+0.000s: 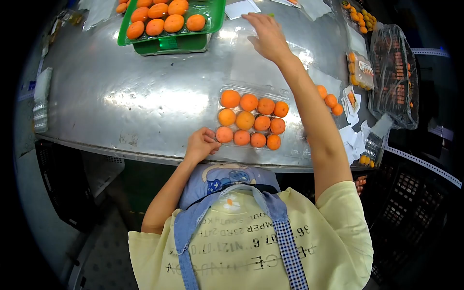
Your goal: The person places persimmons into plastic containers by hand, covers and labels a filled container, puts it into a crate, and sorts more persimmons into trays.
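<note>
A clear plastic clamshell box (252,92) lies near the table's front edge, its base filled with rows of round orange fruits (245,120). Its transparent lid (249,67) appears to be folded back flat, away from me. At the near left corner of the box, my left hand (202,145) has its fingers closed on the rim, beside the corner fruit. My right hand (267,36) reaches far forward over the lid's far edge with fingers stretched out. Something small and green shows by its fingertips, mostly hidden.
A green tray of orange fruits (220,17) sits on a green-lit scale (169,44) at the back left. Loose fruits (330,100), paper scraps (354,142) and a packed box (361,71) lie to the right. Stacked clear boxes (42,99) stand at the left edge.
</note>
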Motion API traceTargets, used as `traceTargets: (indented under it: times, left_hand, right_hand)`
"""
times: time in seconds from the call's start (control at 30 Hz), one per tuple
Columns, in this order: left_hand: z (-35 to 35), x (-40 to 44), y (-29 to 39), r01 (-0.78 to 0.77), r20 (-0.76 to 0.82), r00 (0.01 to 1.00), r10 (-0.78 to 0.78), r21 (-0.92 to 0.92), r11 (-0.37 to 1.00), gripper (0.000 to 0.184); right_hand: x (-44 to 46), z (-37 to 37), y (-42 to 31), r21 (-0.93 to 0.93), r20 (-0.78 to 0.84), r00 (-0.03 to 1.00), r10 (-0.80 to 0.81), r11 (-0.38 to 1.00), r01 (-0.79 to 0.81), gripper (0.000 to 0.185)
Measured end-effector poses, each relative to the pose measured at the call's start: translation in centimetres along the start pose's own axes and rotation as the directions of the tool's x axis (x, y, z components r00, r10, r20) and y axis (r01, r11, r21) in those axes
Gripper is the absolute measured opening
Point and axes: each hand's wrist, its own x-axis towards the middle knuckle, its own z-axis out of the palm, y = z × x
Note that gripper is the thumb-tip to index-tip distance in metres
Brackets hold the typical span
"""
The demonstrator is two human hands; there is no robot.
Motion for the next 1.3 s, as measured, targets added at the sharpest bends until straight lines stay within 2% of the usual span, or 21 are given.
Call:
traceTargets:
  times: [0.07, 0.17, 0.23, 0.3, 0.4, 0.5, 0.6, 0.7, 0.9, 1.1, 1.13, 1.17, 1.23, 1.3]
  left_hand:
    - [0.1, 0.1, -0.1, 0.0, 0.0, 1.0, 0.0, 0.042, 0.999, 0.03]
    - [0.3, -0.5, 0.9, -0.004, -0.025, 1.0, 0.007, 0.118, 0.993, 0.028]
    - [0.3, -0.2, 0.4, -0.051, 0.011, 0.999, 0.05, 0.152, 0.987, 0.028]
    - [0.4, -0.2, 0.4, -0.075, 0.032, 0.997, 0.07, 0.165, 0.984, 0.027]
    - [0.6, -0.6, 0.6, -0.082, 0.039, 0.996, 0.077, 0.151, 0.985, 0.028]
    - [0.6, -0.4, -0.3, -0.111, 0.055, 0.993, 0.105, 0.11, 0.988, 0.028]
    - [0.2, -0.5, -0.7, -0.132, 0.094, 0.987, 0.128, 0.038, 0.99, 0.028]
    - [-0.4, -0.9, -0.6, -0.158, 0.107, 0.982, 0.155, 0.023, 0.987, 0.028]
    - [-2.0, -1.9, -1.6, -0.187, 0.004, 0.982, 0.187, 0.068, 0.98, 0.027]
    - [-2.2, -2.0, -2.2, -0.244, -0.045, 0.969, 0.243, -0.015, 0.97, 0.024]
    - [-2.2, -2.1, -2.1, -0.253, -0.045, 0.967, 0.252, -0.01, 0.967, 0.024]
    - [-2.3, -2.2, -1.9, -0.262, -0.046, 0.964, 0.262, -0.005, 0.965, 0.024]
    - [-2.3, -2.3, -1.9, -0.265, -0.055, 0.963, 0.263, -0.022, 0.964, 0.024]
    - [-2.3, -2.6, -1.5, -0.264, -0.05, 0.964, 0.261, -0.068, 0.962, 0.023]
  right_hand:
    - [-0.7, -2.2, -1.9, 0.058, -0.081, 0.992, 0.098, 0.994, -0.093, 0.035]
    - [-5.5, -4.3, -2.8, 0.176, 0.071, 0.961, 0.268, 0.945, -0.277, 0.034]
    - [-9.3, -5.3, -4.0, 0.233, 0.158, 0.923, 0.351, 0.895, -0.38, 0.032]
    - [-13.5, -5.3, -4.8, 0.226, 0.191, 0.904, 0.384, 0.878, -0.421, 0.029]
    - [-17.0, -6.4, -7.4, 0.194, 0.274, 0.799, 0.536, 0.782, -0.592, 0.026]
    - [-19.3, -5.9, -9.7, 0.134, 0.243, 0.863, 0.442, 0.866, -0.481, 0.024]
    - [-17.9, -4.3, -13.8, 0.158, 0.152, 0.946, 0.287, 0.938, -0.31, 0.023]
    - [-16.9, -1.6, -16.1, 0.008, 0.115, 0.972, 0.203, 0.979, -0.205, 0.029]
    - [-16.3, 1.9, -17.5, -0.268, 0.337, 0.902, 0.271, 0.946, -0.184, 0.043]
    - [-15.7, 1.1, -17.1, -0.051, 0.249, 0.922, 0.297, 0.954, -0.294, 0.05]
    - [-15.7, 0.4, -17.1, 0.161, 0.303, 0.88, 0.365, 0.891, -0.425, 0.051]
    - [-15.7, -0.7, -17.0, 0.353, 0.372, 0.831, 0.413, 0.765, -0.539, 0.052]
    - [-15.5, -2.8, -16.9, 0.636, 0.523, 0.733, 0.434, 0.374, -0.675, 0.053]
    - [-15.7, -4.6, -16.7, 0.736, 0.654, 0.659, 0.371, -0.11, -0.668, 0.051]
